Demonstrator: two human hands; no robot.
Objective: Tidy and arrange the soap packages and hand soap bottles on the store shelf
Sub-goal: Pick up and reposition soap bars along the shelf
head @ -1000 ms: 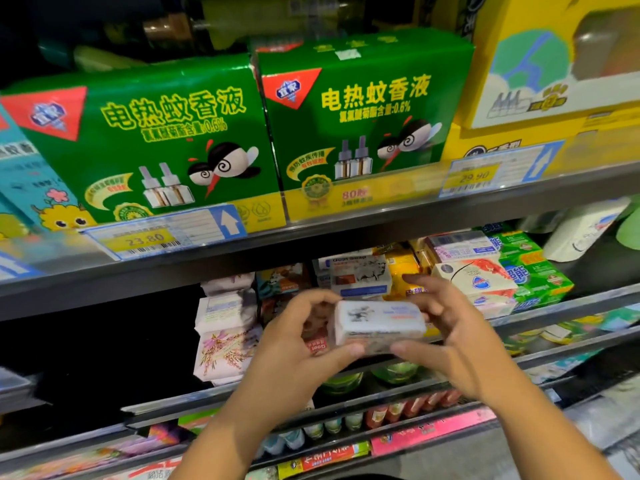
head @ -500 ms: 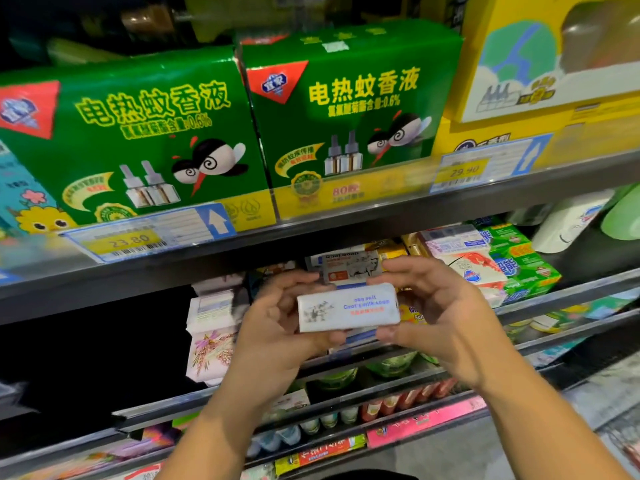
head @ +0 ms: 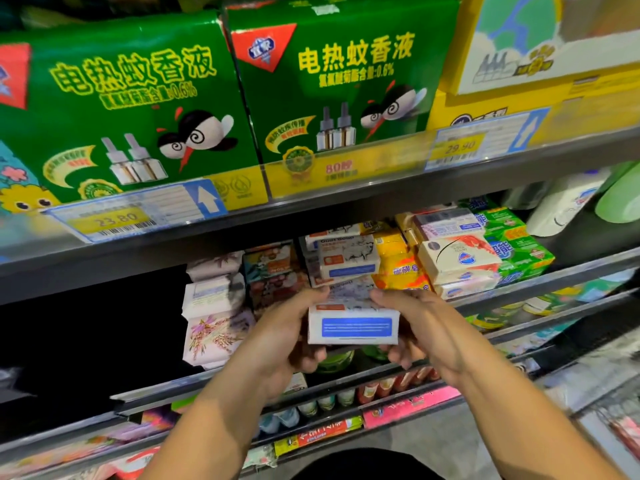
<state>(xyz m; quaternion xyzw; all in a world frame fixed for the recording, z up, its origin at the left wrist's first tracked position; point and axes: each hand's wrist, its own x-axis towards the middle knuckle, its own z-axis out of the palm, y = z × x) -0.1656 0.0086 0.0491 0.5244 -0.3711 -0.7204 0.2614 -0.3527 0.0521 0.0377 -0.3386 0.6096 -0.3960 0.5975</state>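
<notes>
Before the shelf (head: 540, 283), left hand (head: 284, 336) and right hand (head: 427, 327) clamp fingers (head: 386, 296) endwise on the soap box (head: 353, 325), long axis crosswise.

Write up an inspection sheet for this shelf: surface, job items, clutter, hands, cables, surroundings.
Surface: middle shelf, packed with soap packs from centre to right.
Job's things: white soap box with a blue panel, held in front of the shelf; Goat Soap boxes stacked just behind it; white bottle at far right.
Clutter: pale floral packs stacked at the row's left end.
Hands: left hand and right hand grip the box's ends.
Cables: nothing seen.
Surroundings: green boxes on the shelf above.
</notes>
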